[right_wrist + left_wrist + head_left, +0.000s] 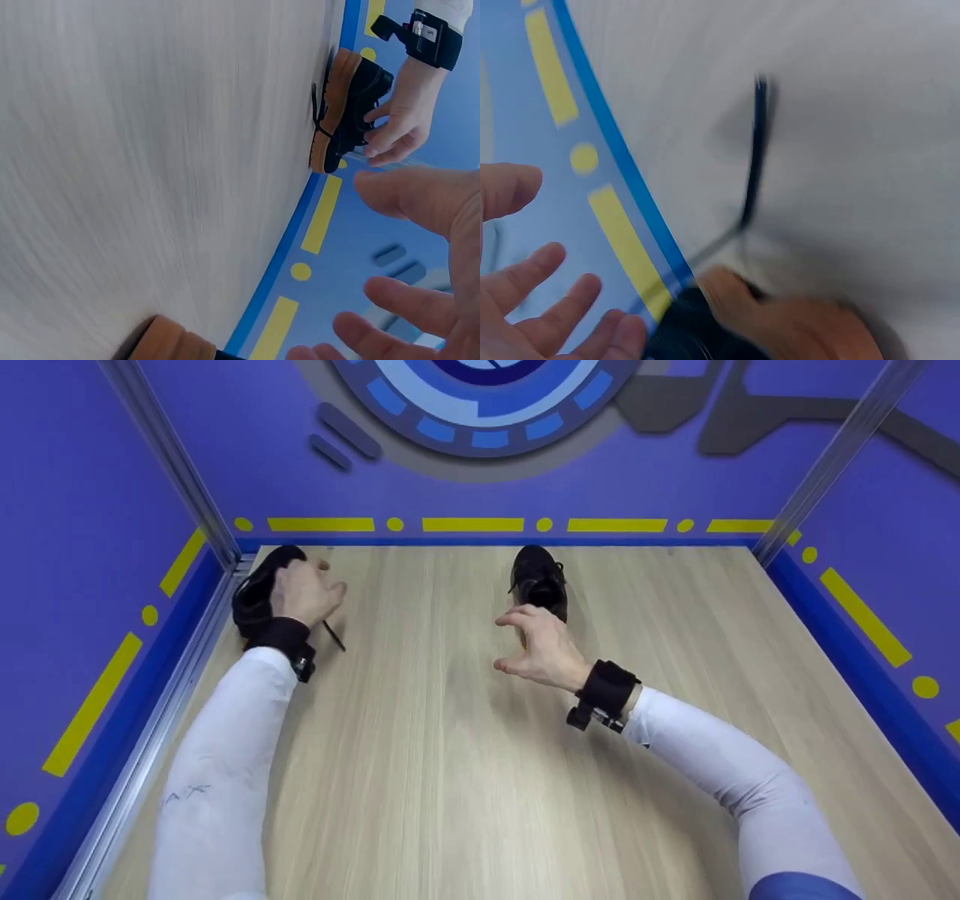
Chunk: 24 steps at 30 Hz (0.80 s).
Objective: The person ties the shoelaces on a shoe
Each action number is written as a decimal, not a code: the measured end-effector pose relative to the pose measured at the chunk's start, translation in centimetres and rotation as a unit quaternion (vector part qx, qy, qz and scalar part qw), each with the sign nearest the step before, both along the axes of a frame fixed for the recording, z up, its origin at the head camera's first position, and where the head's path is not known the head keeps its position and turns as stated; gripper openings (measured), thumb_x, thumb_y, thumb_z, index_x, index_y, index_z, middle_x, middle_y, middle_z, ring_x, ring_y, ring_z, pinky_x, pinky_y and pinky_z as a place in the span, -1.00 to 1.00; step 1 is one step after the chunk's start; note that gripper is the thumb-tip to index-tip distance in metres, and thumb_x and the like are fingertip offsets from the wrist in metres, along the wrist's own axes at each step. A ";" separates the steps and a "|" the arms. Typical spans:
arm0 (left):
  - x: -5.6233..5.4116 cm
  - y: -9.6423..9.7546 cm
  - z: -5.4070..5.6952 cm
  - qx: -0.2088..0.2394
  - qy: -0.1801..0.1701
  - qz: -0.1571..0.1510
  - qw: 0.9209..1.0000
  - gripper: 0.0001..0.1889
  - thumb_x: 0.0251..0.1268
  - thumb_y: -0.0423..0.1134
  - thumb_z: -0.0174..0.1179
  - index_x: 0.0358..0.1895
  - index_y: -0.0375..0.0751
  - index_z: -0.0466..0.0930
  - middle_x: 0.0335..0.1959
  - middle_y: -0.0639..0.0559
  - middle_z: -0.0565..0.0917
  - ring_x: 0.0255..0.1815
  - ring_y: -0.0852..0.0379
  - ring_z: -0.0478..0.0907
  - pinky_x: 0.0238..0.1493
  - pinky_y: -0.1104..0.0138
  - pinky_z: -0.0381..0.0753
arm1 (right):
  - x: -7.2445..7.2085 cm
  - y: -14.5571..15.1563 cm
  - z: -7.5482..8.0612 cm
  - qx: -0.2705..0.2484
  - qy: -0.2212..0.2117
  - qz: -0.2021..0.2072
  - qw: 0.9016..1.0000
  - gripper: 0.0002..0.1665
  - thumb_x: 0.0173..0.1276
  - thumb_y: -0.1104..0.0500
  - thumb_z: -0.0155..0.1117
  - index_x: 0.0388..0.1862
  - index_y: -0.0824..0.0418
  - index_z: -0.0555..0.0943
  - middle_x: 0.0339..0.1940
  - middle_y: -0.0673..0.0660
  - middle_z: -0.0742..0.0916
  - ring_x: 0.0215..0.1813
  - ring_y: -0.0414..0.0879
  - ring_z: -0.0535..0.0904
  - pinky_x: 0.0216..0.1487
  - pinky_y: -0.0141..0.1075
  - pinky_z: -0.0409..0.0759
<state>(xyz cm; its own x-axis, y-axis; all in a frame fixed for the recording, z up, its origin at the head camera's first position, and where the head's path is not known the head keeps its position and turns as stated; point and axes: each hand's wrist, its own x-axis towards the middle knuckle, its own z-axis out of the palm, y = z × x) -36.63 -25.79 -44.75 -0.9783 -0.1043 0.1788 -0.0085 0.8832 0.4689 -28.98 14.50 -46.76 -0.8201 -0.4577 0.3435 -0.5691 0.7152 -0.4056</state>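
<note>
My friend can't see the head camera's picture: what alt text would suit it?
A person's left hand is over a black shoe on a wood-patterned table, and the right hand, holding nothing, is near a second black shoe. Behind stands a purple wall with yellow markings.

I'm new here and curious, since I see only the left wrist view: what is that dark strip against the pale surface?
Observer: The head view shows a lace sticking out beside a black shoe at the wooden top's far left corner.
Visitor: Is there another shoe?
Observer: Yes, the head view shows a second black shoe near the middle of the far edge.
Visitor: Is anything holding that one?
Observer: No, the right wrist view shows the right grip open and apart from it.
</note>
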 end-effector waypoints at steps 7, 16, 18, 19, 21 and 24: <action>-0.6 -2.1 0.2 0.023 0.077 0.006 0.997 -0.55 0.36 -0.14 0.30 0.19 -0.37 0.60 0.23 -0.40 0.58 0.36 -0.42 0.38 0.40 -0.22 0.35 | 0.1 -0.4 -1.1 0.024 -0.024 0.003 0.999 -0.21 0.06 -0.05 0.70 0.26 0.22 0.67 0.24 0.22 0.73 0.29 0.23 0.63 0.33 0.15 0.55; -0.7 -4.2 0.3 -0.084 -0.009 0.068 0.994 -0.20 0.25 -0.05 0.34 0.51 -0.35 0.34 0.49 -0.60 0.25 0.51 -0.60 0.11 0.41 -0.46 0.23 | 0.1 -0.9 -1.6 0.023 -0.039 0.017 0.999 -0.21 0.07 -0.05 0.69 0.25 0.22 0.67 0.23 0.21 0.74 0.27 0.21 0.64 0.30 0.15 0.57; -0.9 -4.7 0.3 -0.092 -0.045 0.085 0.991 -0.11 0.24 0.00 0.35 0.56 -0.36 0.24 0.51 -0.64 0.19 0.50 -0.62 0.10 0.40 -0.47 0.24 | 0.0 -1.0 -1.7 0.022 -0.041 0.020 0.999 -0.22 0.06 -0.05 0.69 0.25 0.22 0.67 0.22 0.20 0.74 0.27 0.21 0.64 0.30 0.16 0.57; -0.9 -5.0 0.2 -0.092 -0.061 0.093 0.990 -0.07 0.25 0.03 0.36 0.58 -0.36 0.19 0.52 -0.65 0.17 0.50 -0.63 0.10 0.40 -0.47 0.25 | 0.0 -1.0 -1.8 0.021 -0.042 0.021 0.999 -0.22 0.06 -0.04 0.69 0.24 0.22 0.67 0.22 0.20 0.74 0.27 0.21 0.64 0.30 0.16 0.57; -1.1 -5.4 0.1 -0.093 -0.088 0.108 0.986 -0.01 0.26 0.07 0.35 0.62 -0.37 0.10 0.53 -0.67 0.13 0.50 -0.65 0.12 0.39 -0.46 0.29 | 0.0 -1.1 -1.9 0.021 -0.049 0.021 0.998 -0.22 0.06 -0.04 0.70 0.25 0.23 0.67 0.21 0.20 0.74 0.28 0.21 0.64 0.31 0.16 0.56; -1.2 -6.0 -0.1 -0.092 -0.119 0.125 0.981 0.03 0.27 0.09 0.33 0.63 -0.40 0.03 0.51 -0.69 0.14 0.46 -0.67 0.20 0.35 -0.43 0.40 | -0.1 -1.3 -2.1 0.024 -0.063 0.019 0.998 -0.20 0.06 -0.05 0.69 0.27 0.22 0.66 0.23 0.20 0.73 0.30 0.22 0.62 0.34 0.16 0.54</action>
